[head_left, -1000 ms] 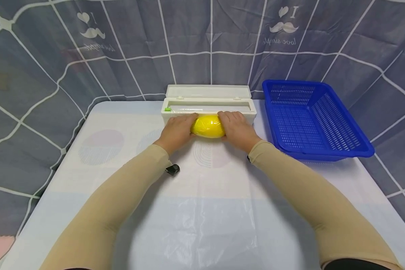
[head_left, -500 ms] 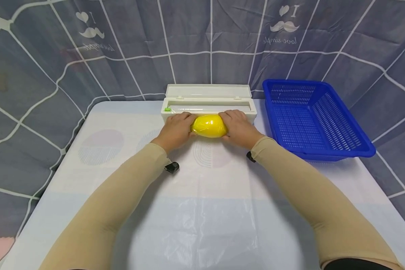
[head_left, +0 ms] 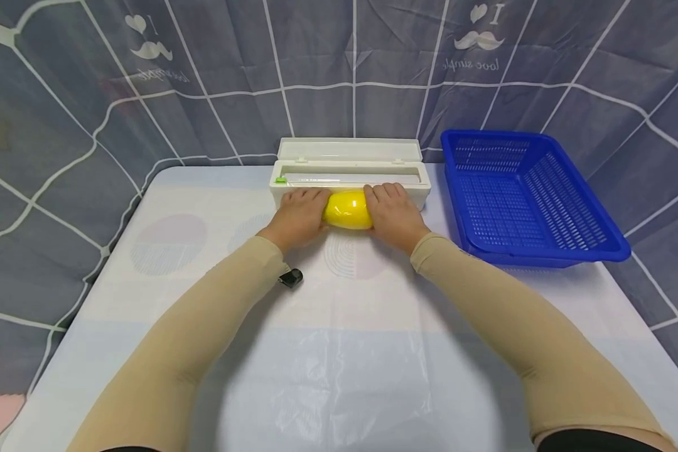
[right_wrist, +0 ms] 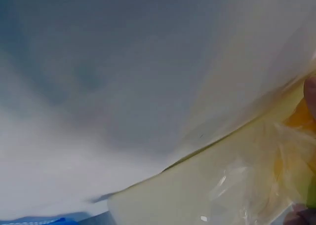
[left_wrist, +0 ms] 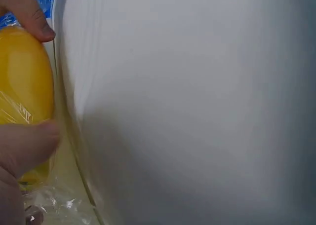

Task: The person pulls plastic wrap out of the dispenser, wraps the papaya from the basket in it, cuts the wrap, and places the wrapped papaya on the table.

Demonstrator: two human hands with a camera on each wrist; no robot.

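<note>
A smooth yellow oval fruit point(head_left: 347, 210), wrapped in clear cling film point(left_wrist: 49, 205), is held between both hands. My left hand point(head_left: 299, 216) grips its left end, with the thumb across the near side in the left wrist view. On the right end, my right hand point(head_left: 395, 215) has its fingers curled over the top. Right behind the fruit stands a white cling film dispenser point(head_left: 350, 150), its lid raised and a green cutter slide point(head_left: 280, 180) at the left of its slot. In the right wrist view, loose film point(right_wrist: 237, 185) hangs wrinkled beside the fruit point(right_wrist: 301, 116).
A blue plastic basket point(head_left: 531, 201) stands to the right of the dispenser, close to the right forearm. The table has a pale patterned cover point(head_left: 367, 364). A grey checked curtain point(head_left: 316, 63) hangs behind and along the sides.
Both hands keep hold of the fruit near the dispenser's front. The right hand has shifted slightly left over it, covering more of its right end.
</note>
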